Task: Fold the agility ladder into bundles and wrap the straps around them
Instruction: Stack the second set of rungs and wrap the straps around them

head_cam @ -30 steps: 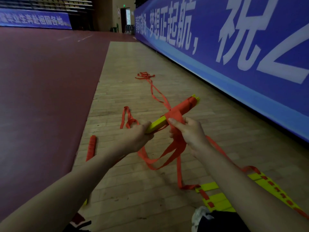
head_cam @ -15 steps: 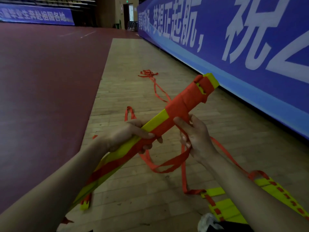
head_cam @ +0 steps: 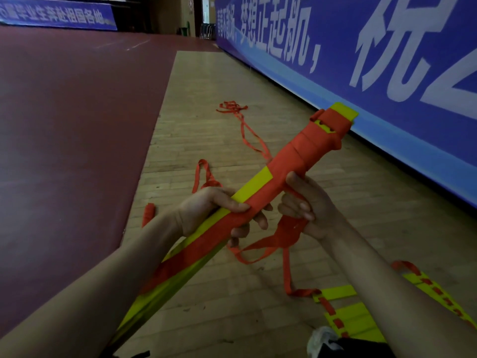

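A bundle of stacked yellow ladder rungs [head_cam: 296,161] slants from lower left to upper right, its upper half wound in orange strap. My left hand [head_cam: 211,210] grips the bundle at its middle, fingers curled under it. Just right of it my right hand [head_cam: 307,205] pinches the loose orange strap [head_cam: 268,244] against the bundle's underside. The strap hangs in a loop below both hands and trails down to more yellow rungs [head_cam: 346,313] lying flat on the floor at lower right.
Another orange strap [head_cam: 245,127] snakes away over the wooden floor [head_cam: 211,86]. A small wrapped bundle [head_cam: 148,214] lies at the left by the dark red court surface [head_cam: 64,125]. A blue banner wall [head_cam: 387,60] runs along the right.
The bundle has swung up from a short end-on view into a long slant toward the upper right. My right hand has moved up under it with the strap.
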`<state>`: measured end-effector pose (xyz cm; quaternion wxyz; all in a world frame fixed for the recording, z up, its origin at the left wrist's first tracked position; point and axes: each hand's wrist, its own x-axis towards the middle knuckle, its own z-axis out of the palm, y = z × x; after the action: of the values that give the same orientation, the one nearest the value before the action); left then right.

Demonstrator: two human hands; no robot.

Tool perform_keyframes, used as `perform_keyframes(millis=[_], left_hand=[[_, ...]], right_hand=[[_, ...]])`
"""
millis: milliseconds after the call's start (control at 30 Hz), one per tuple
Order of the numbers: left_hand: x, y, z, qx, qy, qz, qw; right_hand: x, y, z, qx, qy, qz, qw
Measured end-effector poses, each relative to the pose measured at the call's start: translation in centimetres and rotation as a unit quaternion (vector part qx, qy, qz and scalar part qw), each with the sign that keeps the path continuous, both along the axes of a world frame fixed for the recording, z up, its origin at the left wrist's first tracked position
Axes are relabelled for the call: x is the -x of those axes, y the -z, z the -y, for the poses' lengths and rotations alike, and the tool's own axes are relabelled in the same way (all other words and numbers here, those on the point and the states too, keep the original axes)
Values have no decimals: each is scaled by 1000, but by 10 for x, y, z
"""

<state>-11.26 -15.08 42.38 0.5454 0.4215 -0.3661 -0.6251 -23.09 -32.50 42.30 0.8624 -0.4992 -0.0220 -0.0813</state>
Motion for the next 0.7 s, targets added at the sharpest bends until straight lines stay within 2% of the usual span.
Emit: perform_keyframes(millis=[100,200,267,333,433,500,533,633,700], left_hand=[[2,-6,0,-37,-63,67,995],[12,-14,1,-59,-121,209,969],[15,-9,5,-85,-162,362,914],[16,5,11,-86,-210,501,835],[18,26,16,-7,-271,595,756],[20,32,19,26,-260,673,692],[22,33,20,29,-252,692,676],[21,35,20,18,-251,678,690],[22,32,21,15,-263,656,708]], right_hand=[[-1,3,0,-11,36,5,999],[-1,1,-1,-27,84,-10,996],[-2,-2,-3,-40,117,-34,992],[-3,-3,-4,-64,146,-58,985],[-4,-4,-5,-121,185,-75,972],[-5,-3,-4,-134,200,-82,967],[-6,-2,-3,-126,205,-87,967],[-6,4,1,-51,221,-116,967],[-5,8,0,57,246,-149,956]])
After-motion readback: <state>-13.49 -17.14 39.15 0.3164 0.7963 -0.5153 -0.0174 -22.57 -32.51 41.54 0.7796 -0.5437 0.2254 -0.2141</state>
